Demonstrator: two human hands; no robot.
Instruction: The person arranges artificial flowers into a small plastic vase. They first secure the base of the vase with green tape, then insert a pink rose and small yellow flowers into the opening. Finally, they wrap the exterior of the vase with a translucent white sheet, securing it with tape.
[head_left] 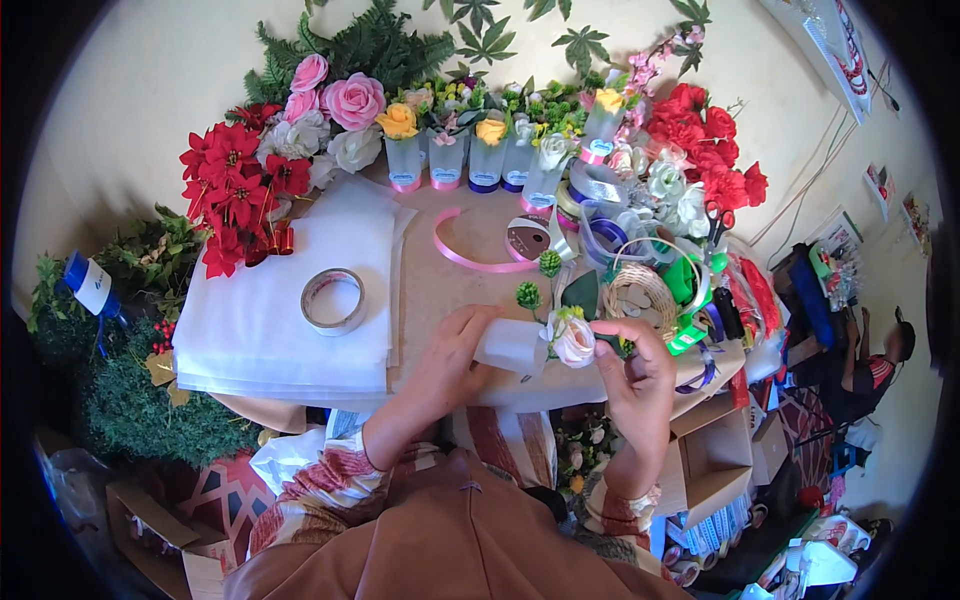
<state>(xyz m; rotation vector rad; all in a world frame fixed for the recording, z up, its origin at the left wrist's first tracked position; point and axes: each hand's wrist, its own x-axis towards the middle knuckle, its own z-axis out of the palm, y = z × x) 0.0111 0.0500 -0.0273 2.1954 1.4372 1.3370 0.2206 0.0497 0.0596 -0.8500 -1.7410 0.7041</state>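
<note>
My left hand [458, 352] is closed around the base of a frosted translucent cup [509, 346], tipped on its side near the table's front edge. From the cup's mouth, facing right, comes a pale pink artificial rose [573, 341] with small yellow bits and green leaves. My right hand [638, 372] pinches at the rose's right side, thumb and index finger by its petals and a green leaf. Just beyond the cup are green bud sprigs [529, 296] and a broad dark leaf [580, 293]. The cup's base is partly hidden by my left fingers.
White sheets [280, 250] lie at left with a tape roll [333, 300] on top. Behind stand several frosted cups of flowers [488, 158]. Pink ribbon [470, 258] curls mid-table. A wicker basket [640, 297] and green tool [690, 300] sit at right; an open carton [712, 450] is below.
</note>
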